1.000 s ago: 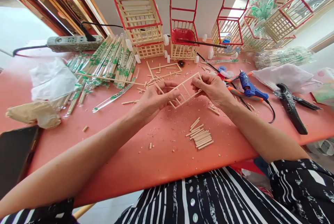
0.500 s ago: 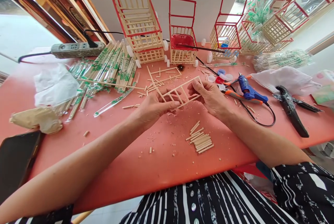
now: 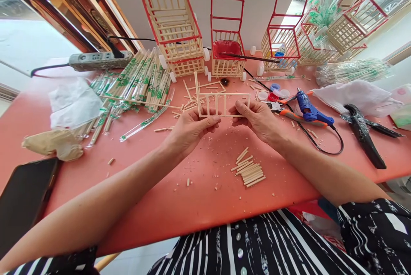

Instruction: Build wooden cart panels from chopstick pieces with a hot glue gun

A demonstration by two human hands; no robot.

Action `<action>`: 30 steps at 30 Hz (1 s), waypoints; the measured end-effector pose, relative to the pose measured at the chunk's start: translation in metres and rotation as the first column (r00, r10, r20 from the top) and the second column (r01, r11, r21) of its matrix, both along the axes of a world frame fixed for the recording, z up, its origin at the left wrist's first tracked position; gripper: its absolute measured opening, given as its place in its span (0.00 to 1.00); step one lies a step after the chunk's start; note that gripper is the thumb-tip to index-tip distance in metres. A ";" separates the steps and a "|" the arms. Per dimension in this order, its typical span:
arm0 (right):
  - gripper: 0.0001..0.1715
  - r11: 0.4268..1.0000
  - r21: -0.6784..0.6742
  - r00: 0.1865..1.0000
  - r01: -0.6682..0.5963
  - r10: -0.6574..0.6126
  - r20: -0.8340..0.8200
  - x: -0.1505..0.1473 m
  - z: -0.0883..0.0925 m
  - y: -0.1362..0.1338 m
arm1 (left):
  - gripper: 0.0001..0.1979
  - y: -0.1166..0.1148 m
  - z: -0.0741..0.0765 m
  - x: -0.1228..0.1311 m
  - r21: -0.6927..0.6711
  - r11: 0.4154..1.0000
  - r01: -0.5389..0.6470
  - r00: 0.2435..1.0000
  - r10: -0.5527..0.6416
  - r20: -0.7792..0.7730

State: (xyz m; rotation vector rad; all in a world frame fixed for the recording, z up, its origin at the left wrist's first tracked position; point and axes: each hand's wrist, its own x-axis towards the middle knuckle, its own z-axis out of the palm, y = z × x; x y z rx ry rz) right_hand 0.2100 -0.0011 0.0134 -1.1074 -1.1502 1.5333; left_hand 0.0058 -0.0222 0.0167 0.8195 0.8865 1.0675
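Observation:
Between my two hands, above the table, is a small ladder-like frame of pale wooden sticks, with several upright bars and one longer stick rising at its left end. My left hand pinches the lower left edge with the thumb in front. At the right end, my right hand grips the frame between thumb and fingers. Below my right hand lies a pile of short cut sticks. Behind the frame, more sticks lie loosely on the table, partly hidden by it.
Small stick-built carts with red edging, one cart in the middle, line the wall. Wrapped chopsticks, a power strip and a phone are left. A blue glue gun and black-handled cutters are right on the red table.
The frame has turned from a slant to level and upright, its long left stick now pointing up. Both hands keep hold of it. The whole view has shifted slightly.

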 end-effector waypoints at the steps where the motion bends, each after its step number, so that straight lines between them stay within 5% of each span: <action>1: 0.37 1.000 0.010 1.000 -0.015 0.014 0.008 0.000 0.000 0.000 | 0.14 -0.001 0.000 0.000 0.023 1.000 -0.003 1.000 0.003 -0.006; 5: 0.37 0.994 0.101 0.993 -0.053 0.041 0.115 0.007 0.002 0.004 | 0.13 -0.001 0.002 0.000 0.099 0.995 -0.024 0.997 0.031 -0.074; 7: 0.36 0.975 0.224 0.979 -0.004 -0.041 0.197 0.013 0.005 0.007 | 0.12 -0.001 0.002 0.000 0.109 0.993 -0.038 0.996 0.047 -0.076; 11: 0.24 0.777 0.614 0.887 0.141 -0.375 0.271 0.019 0.019 0.005 | 0.13 0.002 -0.001 0.000 0.078 0.993 -0.090 0.993 0.096 -0.072; 14: 0.14 0.671 0.741 0.827 -0.020 -0.405 0.389 0.016 0.027 -0.007 | 0.13 0.001 -0.001 0.002 0.094 0.989 -0.118 0.984 0.129 -0.124; 18: 0.11 0.729 0.644 0.739 -0.233 -0.297 0.604 0.006 0.022 -0.020 | 0.13 -0.003 0.000 0.006 0.122 0.986 -0.113 0.965 0.138 -0.222; 23: 0.11 0.810 0.537 0.717 -0.237 -0.228 0.659 -0.001 0.009 -0.019 | 0.14 -0.008 -0.003 0.011 0.091 0.994 -0.068 0.960 0.090 -0.265; 30: 0.13 0.847 0.478 0.709 -0.235 -0.187 0.680 -0.006 0.010 -0.018 | 0.10 -0.009 -0.008 0.012 0.111 0.992 -0.067 0.956 0.095 -0.277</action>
